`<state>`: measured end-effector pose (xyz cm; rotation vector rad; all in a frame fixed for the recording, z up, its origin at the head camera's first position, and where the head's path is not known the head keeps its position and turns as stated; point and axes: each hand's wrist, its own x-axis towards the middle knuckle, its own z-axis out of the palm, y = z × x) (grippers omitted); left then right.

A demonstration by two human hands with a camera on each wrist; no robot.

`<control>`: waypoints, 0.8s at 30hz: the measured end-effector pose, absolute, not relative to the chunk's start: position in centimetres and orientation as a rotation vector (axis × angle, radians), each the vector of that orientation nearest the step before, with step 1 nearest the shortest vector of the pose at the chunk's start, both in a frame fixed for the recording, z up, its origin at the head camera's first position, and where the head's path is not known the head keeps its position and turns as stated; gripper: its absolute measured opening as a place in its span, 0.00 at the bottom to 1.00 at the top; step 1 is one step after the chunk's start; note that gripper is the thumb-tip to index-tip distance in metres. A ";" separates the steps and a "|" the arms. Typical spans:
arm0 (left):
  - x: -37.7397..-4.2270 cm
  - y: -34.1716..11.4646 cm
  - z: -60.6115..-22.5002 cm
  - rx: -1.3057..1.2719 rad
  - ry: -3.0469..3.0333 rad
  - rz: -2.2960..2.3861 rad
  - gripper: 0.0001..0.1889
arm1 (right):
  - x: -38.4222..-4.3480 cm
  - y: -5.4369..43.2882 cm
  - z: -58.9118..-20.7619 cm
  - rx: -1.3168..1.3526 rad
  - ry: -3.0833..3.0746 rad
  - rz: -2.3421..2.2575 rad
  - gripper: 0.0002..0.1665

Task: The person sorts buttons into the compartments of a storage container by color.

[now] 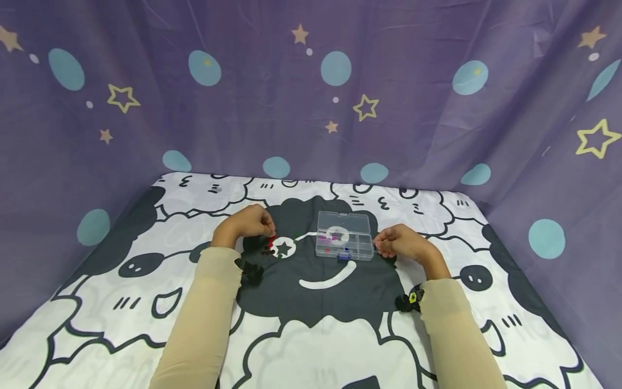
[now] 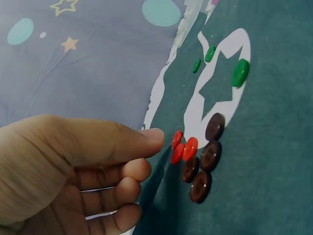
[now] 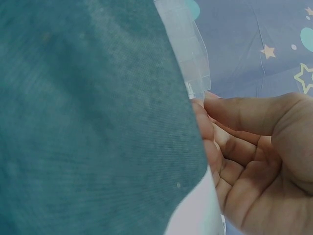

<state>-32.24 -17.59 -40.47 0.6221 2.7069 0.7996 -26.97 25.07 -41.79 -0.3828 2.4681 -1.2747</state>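
My left hand (image 1: pixel 250 220) hovers just beside three red buttons (image 2: pixel 190 148), thumb stretched out and the other fingers loosely curled. Nothing shows in its grasp. Several dark brown buttons (image 2: pixel 211 155) lie right beside the red ones. Three green buttons (image 2: pixel 240 72) are spread around a printed white star patch farther off. To the right, a clear plastic compartment box (image 1: pixel 358 253) stands with its lid raised, a few pink and red pieces inside. At its right edge, my right hand (image 1: pixel 400 241) pinches the box's corner between thumb and fingers, as the right wrist view shows.
The cloth (image 1: pixel 325 302) under everything has a black-and-white cartoon print. A purple curtain (image 1: pixel 272 129) with stars and blue ovals hangs behind and at both sides. Dark fluffy bands (image 1: pixel 251 273) sit at the sleeve cuffs.
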 end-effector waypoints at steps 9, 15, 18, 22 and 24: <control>-32.3 -17.2 -40.7 0.636 2.704 0.748 0.02 | -27.4 25.3 -42.2 -0.375 2.466 -1.288 0.11; -32.2 -17.3 -40.6 0.627 2.699 0.689 0.03 | -27.3 25.2 -42.1 -0.378 2.464 -1.294 0.11; -32.3 -17.3 -40.7 0.658 2.683 0.688 0.03 | -27.2 25.2 -42.1 -0.376 2.466 -1.290 0.12; -32.4 -17.3 -40.6 0.673 2.653 0.705 0.07 | -27.2 25.2 -42.2 -0.375 2.464 -1.287 0.11; -32.3 -17.4 -40.6 0.676 2.641 0.720 0.10 | -27.3 25.2 -42.2 -0.374 2.464 -1.284 0.11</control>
